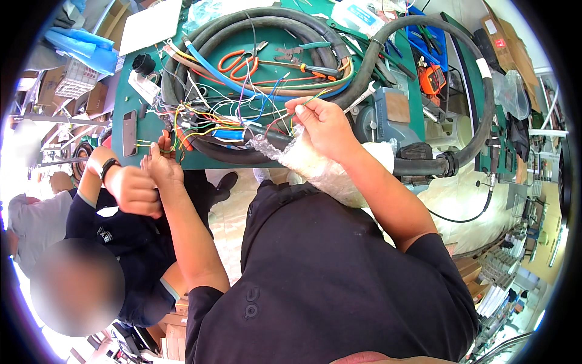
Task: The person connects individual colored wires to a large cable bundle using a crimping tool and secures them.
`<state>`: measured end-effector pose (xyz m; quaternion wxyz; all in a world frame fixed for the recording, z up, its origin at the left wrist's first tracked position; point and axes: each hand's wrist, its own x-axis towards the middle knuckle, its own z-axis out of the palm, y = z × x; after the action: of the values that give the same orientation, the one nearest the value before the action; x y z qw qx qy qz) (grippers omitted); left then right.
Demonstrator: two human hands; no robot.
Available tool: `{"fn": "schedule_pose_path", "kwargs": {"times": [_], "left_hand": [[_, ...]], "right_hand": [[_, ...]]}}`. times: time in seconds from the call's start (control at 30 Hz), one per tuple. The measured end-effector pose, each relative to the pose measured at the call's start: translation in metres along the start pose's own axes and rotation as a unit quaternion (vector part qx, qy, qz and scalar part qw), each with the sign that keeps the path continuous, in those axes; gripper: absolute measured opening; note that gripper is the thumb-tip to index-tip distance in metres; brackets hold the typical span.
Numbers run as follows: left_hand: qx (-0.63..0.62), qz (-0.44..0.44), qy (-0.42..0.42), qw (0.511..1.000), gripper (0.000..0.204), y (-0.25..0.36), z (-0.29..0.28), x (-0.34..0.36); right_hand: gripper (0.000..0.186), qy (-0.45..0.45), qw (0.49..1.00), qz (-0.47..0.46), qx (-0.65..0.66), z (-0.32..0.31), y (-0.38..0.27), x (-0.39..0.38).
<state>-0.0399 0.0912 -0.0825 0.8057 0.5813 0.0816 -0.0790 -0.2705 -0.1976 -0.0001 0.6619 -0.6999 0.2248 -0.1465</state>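
Your right hand (327, 126) has its fingers clamped on a thin yellow-green wire (317, 96) over the worktop (209, 162), long axis slanting toward the far-right corner. Your left hand (162, 168) curls by the near-left corner; I cannot tell whether its fingers grip anything.

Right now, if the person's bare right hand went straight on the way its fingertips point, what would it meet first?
Probably the long, curved, bright blue cable, which passes just beyond the right hand, up and to its left. One view leaves their heights unclear.
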Motion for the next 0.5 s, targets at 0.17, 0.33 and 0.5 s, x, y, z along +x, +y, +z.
{"fn": "schedule_pose_path", "kwargs": {"times": [0.17, 0.33, 0.5], "left_hand": [[-0.031, -0.032, 0.071, 0.996, 0.027, -0.008, -0.005, 0.002], [-0.025, -0.009, 0.057, 0.998, 0.024, -0.013, -0.005, 0.007], [-0.053, -0.029, 0.056, 0.997, 0.013, -0.005, -0.005, 0.001]], "right_hand": [[0.022, -0.005, 1.0, 0.004, -0.016, -0.002, -0.003, 0.0], [0.022, -0.005, 0.999, 0.022, -0.024, -0.001, -0.013, -0.004], [0.021, -0.014, 1.0, 0.022, 0.015, 0.001, -0.012, -0.005]]}}
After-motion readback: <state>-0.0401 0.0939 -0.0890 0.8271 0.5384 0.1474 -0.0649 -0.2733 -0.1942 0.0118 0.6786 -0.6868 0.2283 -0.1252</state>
